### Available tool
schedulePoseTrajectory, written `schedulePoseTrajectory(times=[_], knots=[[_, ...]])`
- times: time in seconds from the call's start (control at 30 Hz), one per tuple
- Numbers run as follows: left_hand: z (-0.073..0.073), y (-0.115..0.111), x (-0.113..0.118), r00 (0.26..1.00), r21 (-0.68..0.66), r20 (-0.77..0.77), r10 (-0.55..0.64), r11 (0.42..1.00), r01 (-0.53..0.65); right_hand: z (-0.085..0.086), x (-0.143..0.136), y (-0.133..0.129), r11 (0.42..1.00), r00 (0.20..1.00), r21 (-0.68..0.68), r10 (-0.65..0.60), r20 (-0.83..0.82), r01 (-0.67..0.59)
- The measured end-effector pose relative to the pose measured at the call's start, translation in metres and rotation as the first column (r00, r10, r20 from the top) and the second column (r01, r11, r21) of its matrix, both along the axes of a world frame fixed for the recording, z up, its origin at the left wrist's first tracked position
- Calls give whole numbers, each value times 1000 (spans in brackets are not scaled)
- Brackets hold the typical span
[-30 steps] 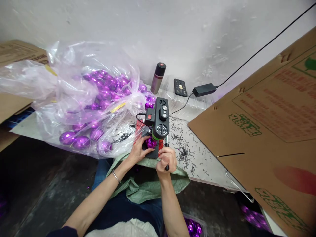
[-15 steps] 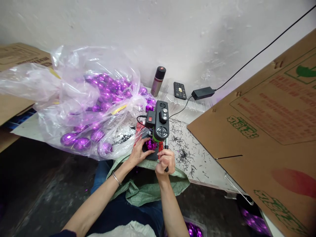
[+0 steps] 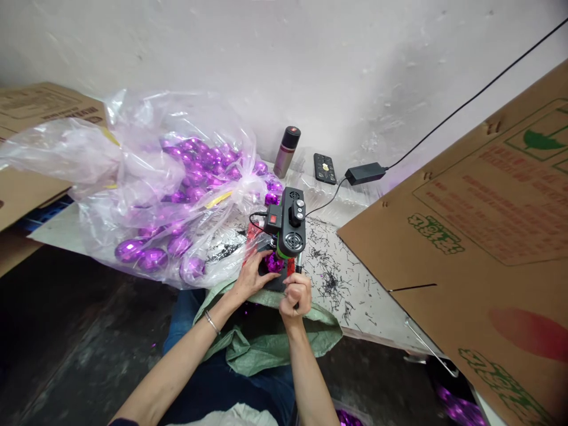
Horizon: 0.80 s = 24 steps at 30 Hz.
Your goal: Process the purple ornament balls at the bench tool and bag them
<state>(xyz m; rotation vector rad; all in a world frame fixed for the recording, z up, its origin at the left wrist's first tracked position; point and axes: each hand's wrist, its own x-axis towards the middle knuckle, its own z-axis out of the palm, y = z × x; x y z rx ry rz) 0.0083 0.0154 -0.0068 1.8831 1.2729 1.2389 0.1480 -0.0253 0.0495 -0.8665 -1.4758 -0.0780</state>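
A small black bench press machine [image 3: 293, 222] with a red switch stands on the worktable. Beneath its head sits a shiny purple ball [image 3: 274, 262]. My left hand [image 3: 252, 277] grips this ball from the left, thumb in front and fingers behind. My right hand [image 3: 296, 296] is wrapped round the black handle of the machine's lever [image 3: 299, 264], to the right of the ball. Much of the handle is hidden in my fist. Below both hands, a green woven sack [image 3: 248, 349] hangs open at the table's edge over my lap.
A clear plastic bag [image 3: 133, 177] of purple balls covers the table's left side. Behind the machine are a bottle [image 3: 287, 152], a phone [image 3: 325, 168] and a power adapter [image 3: 365, 173]. Small black bits [image 3: 331, 284] litter the tabletop. A large cardboard box [image 3: 461, 236] stands at right.
My right hand and the lever handle have shifted slightly, the handle now hidden more in the fist. The left hand stays on the ball. The whole view has moved a little.
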Motion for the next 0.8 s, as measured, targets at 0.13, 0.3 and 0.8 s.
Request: schedulePoseTrajectory(times=[0.13,0.3,0.8], knots=[[-1,1,1,1000,33,-15,9,999,-8,23,1,-5,1000,1000,-29,-10,18,11],[1,-3,2,999,64,-51,17,998,-14,79,0,-7,983,995,-185,-6,-99,-13],[14,-24,-40,958,123,-262,116,989,-86,67,-3,-12,989,999,-150,6,-47,-13]])
